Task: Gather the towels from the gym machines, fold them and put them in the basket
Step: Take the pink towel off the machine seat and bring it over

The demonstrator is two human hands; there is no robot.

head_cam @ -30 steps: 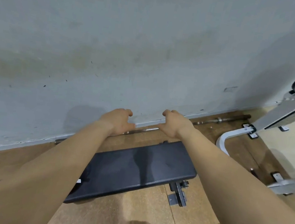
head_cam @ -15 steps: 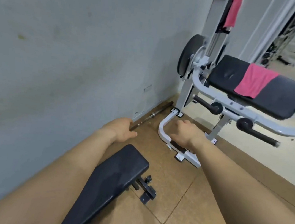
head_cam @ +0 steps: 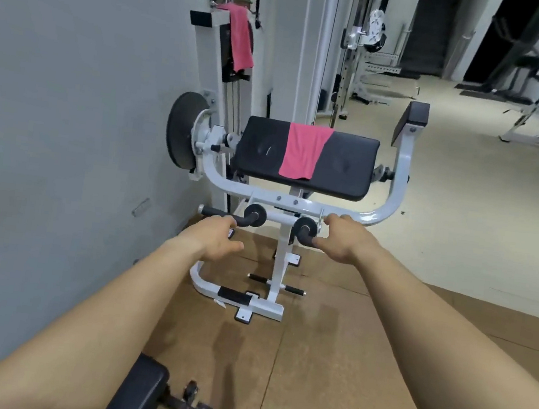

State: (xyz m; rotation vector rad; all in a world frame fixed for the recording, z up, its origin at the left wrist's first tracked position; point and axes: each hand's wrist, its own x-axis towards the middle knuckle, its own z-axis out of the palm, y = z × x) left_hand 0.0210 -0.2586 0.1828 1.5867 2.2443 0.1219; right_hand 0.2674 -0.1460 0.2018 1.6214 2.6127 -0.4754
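The person stands facing a white gym machine (head_cam: 396, 186) set against the grey wall (head_cam: 69, 111), both bare arms stretched out toward it. The left hand (head_cam: 214, 240) hangs in the air with its fingers loosely curled and holds nothing. The right hand (head_cam: 341, 242) is posed the same way, also holding nothing, and from here it overlaps the machine's right handle grip (head_cam: 304, 237). One pink towel (head_cam: 303, 152) lies draped across the middle of the machine's black pad (head_cam: 343, 169), beyond both hands. A second pink towel (head_cam: 242, 41) hangs from the top of the weight tower (head_cam: 211, 61) by the wall. The end of a black flat bench (head_cam: 143, 392) sits low on the brown floor (head_cam: 312, 345).
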